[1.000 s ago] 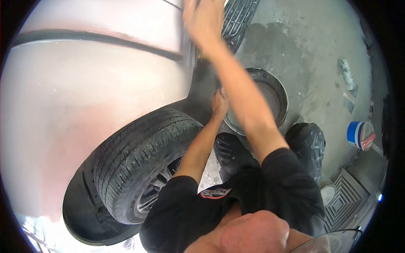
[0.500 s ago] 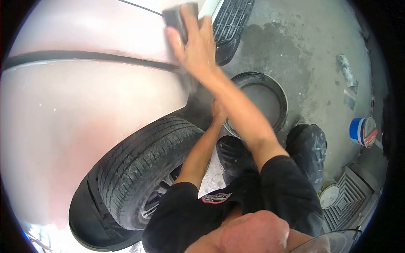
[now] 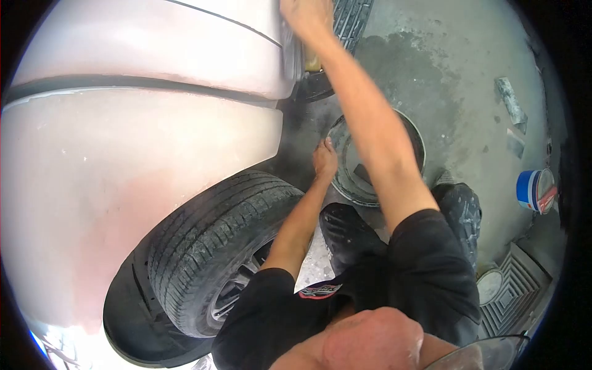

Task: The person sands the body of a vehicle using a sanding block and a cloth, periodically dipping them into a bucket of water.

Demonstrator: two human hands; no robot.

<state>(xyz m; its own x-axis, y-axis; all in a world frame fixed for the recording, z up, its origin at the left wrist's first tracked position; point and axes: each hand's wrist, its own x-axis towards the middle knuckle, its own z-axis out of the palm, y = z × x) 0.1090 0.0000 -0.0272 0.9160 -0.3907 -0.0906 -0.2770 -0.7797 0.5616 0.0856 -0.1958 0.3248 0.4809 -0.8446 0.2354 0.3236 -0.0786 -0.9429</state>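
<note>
My right hand is up at the top edge of the view, by the end of the pale upper car panel. The frame edge cuts off its fingers, so I cannot tell what they hold. Lower down, my left hand has its fingers curled at the near side of a round dark basin on the floor. Inside the basin lies a dark flat-sided piece, and my right forearm crosses over the basin's middle. Left of the hands, a lower car panel shows pale and pinkish patches.
A car tyre stands under the lower panel, beside my left arm. Beyond the basin a ridged black step runs along the car. On the right are a blue and white tub, scraps on the floor and a square grate.
My right hand has moved up and right, from the panel with a dark block in it, until its fingers left the view. My left hand now shows more fully at the basin.
</note>
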